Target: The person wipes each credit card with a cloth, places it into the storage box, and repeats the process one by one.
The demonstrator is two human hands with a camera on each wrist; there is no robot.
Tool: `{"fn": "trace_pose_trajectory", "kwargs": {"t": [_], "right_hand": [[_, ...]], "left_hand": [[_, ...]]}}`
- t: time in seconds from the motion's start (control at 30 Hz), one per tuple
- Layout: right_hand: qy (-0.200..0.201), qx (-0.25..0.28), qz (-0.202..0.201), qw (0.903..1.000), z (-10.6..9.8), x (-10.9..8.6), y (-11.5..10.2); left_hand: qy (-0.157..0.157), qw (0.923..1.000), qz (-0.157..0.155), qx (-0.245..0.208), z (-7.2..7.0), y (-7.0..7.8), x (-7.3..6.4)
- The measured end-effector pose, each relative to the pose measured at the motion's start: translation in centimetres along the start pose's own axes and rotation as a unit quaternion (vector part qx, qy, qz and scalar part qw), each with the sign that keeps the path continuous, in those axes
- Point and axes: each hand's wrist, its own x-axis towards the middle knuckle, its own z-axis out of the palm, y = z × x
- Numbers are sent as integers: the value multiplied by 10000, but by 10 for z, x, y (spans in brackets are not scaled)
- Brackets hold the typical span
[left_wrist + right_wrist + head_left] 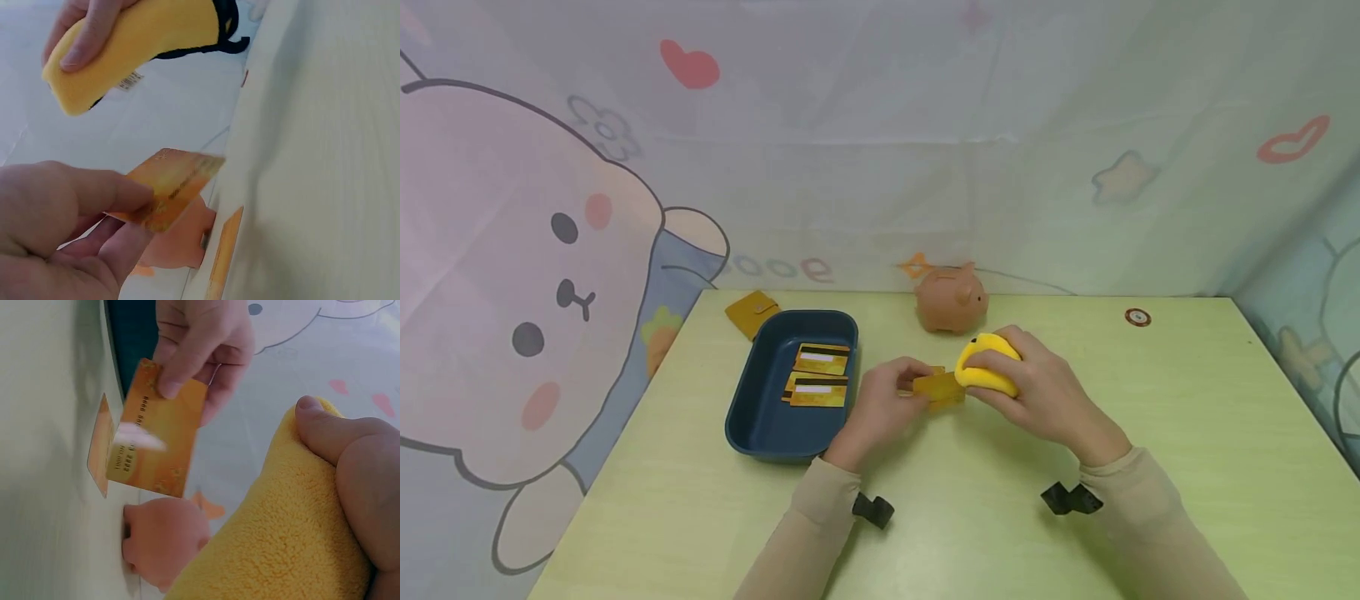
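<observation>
My left hand (883, 402) pinches a gold bank card (159, 437) between thumb and fingers, holding it up off the table. Below it, another gold card (99, 450) lies on the tabletop. In my right hand (1041, 396) is a fuzzy yellow plush item (989, 364), gripped with the thumb on one side and fingers on the other. The left wrist view shows its black trim (232, 44) and a small white label (130, 80). The held card is close to the yellow item in the head view, while both wrist views show them apart.
Left of my left hand stands a dark blue tray (745, 417) with several gold cards (820, 392) inside. A mustard wallet (752, 312) lies behind it. At the back are a pink piggy bank (951, 300) and, further right, a round chip (1138, 317). A printed curtain (880, 167) hangs behind.
</observation>
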Motion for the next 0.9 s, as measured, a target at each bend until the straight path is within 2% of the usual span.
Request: {"fn": "trace_pose_trajectory", "kwargs": {"t": [0.13,0.37,0.5,0.7,0.9], "right_hand": [[-14,42,-46,10000,4,-2,-1],[-74,106,-116,9998,7,-2,-4],[-134,164,-107,9997,8,-1,-5],[-162,167,-157,9996,11,1,-5],[-111,184,-232,9995,14,0,-3]], "left_hand": [[276,9986,15,-440,0,4,-2],[302,9921,-114,-1208,1,7,-3],[300,9861,-317,-1603,2,8,-3],[27,9711,-600,-2309,2,10,-2],[-413,9614,-571,-2658,2,13,-2]]}}
